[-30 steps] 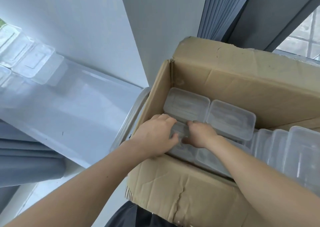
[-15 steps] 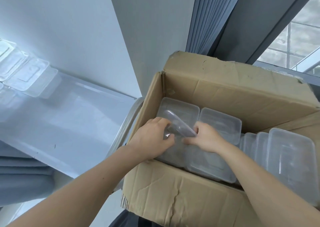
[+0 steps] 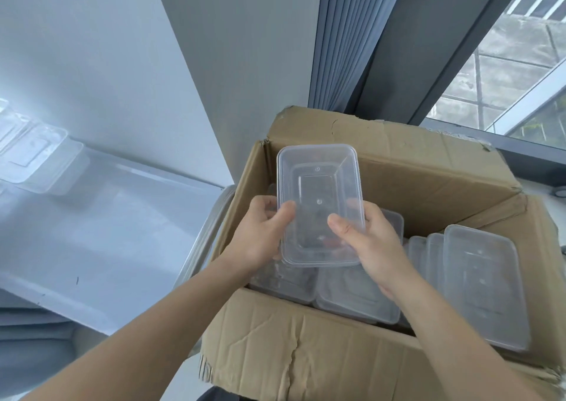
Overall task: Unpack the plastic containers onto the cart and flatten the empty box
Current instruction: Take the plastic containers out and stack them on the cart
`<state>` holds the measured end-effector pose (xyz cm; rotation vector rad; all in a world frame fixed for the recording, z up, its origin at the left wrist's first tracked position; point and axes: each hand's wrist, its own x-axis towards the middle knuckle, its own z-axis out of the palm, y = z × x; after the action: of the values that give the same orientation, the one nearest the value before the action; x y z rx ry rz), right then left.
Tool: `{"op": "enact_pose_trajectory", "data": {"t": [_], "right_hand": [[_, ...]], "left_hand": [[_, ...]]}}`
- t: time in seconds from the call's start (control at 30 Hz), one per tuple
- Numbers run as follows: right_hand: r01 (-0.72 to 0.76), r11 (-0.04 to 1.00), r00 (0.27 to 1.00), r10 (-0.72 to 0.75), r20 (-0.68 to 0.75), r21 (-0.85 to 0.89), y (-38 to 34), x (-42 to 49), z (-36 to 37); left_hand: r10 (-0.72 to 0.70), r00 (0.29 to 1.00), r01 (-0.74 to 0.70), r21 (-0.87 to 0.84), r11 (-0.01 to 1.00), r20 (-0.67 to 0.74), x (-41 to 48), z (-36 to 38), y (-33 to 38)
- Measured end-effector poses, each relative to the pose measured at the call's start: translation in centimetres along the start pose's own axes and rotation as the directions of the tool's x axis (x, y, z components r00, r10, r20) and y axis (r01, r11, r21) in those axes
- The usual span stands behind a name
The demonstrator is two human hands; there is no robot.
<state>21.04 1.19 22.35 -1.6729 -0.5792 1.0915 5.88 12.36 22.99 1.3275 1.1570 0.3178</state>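
Clear container [image 3: 318, 192] (open side up) above open cardboard box [image 3: 413, 167].

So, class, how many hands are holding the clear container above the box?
2. The left hand grips the container at its lower left edge; the right hand grips its lower right edge, both over the cardboard box. Neither is hidden.

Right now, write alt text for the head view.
The left hand and right hand hold a clear plastic container above an open cardboard box packed with more containers. At left, other containers sit on the grey cart shelf.
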Motion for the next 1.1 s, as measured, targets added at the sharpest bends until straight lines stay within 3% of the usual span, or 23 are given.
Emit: {"op": "enact_pose_trajectory", "data": {"t": [0.17, 0.27, 0.3, 0.37, 0.43, 0.53, 0.67, 0.9, 0.97, 1.1], "right_hand": [[0.067, 0.998, 0.991, -0.066, 0.112, -0.001, -0.7, 0.3, 1.4], [0.076, 0.997, 0.994, -0.078, 0.077, 0.02, -0.1, 2.3, 1.5], [0.073, 0.997, 0.996, -0.072, 0.043, -0.023, 0.4, 3.6, 1.4], [0.071, 0.957, 0.997, -0.073, 0.002, -0.28, 2.2, 6.9, 1.0], [0.077, 0.797, 0.997, -0.072, 0.032, -0.599, 3.8, 10.5, 0.6], [0.132, 0.592, 0.991, -0.05, 0.127, -0.795, 5.2, 14.5, 0.9], [0.186, 0.343, 0.971, 0.078, 0.226, -0.921, 6.4, 16.7, 2.3], [0.174, 0.078, 0.977, 0.108, 0.182, -0.982, 6.2, 15.6, 4.2], [0.208, 0.079, 0.971, 0.105, 0.216, -0.975, 6.4, 15.0, 4.4], [0.26, 0.223, 0.943, 0.15, 0.297, -0.94, 7.5, 14.2, 4.9]], "left_hand": [[-0.004, 1.0, 0.005, -0.182, 0.983, 0.008, -0.4, -0.7, 0.3], [0.041, 0.998, -0.051, -0.244, 0.969, -0.044, -0.9, -1.5, 0.4], [0.044, 0.998, -0.055, -0.248, 0.967, -0.051, -1.1, -1.8, 0.4], [0.035, 0.998, -0.048, -0.222, 0.974, -0.061, -1.4, -2.2, 0.1], [0.021, 0.998, -0.034, -0.203, 0.979, -0.066, -1.8, -2.5, -0.3], [0.006, 0.996, -0.023, -0.191, 0.981, -0.087, -2.0, -2.7, -0.5], [-0.046, 0.99, 0.016, -0.225, 0.974, -0.131, -1.9, -3.0, -0.5], [-0.067, 0.986, 0.029, -0.236, 0.971, -0.154, -1.0, -3.2, -1.2], [-0.073, 0.985, 0.036, -0.227, 0.973, -0.158, -0.9, -3.3, -1.2], [-0.087, 0.979, 0.049, -0.201, 0.978, -0.185, -1.1, -3.5, -1.2]]}}
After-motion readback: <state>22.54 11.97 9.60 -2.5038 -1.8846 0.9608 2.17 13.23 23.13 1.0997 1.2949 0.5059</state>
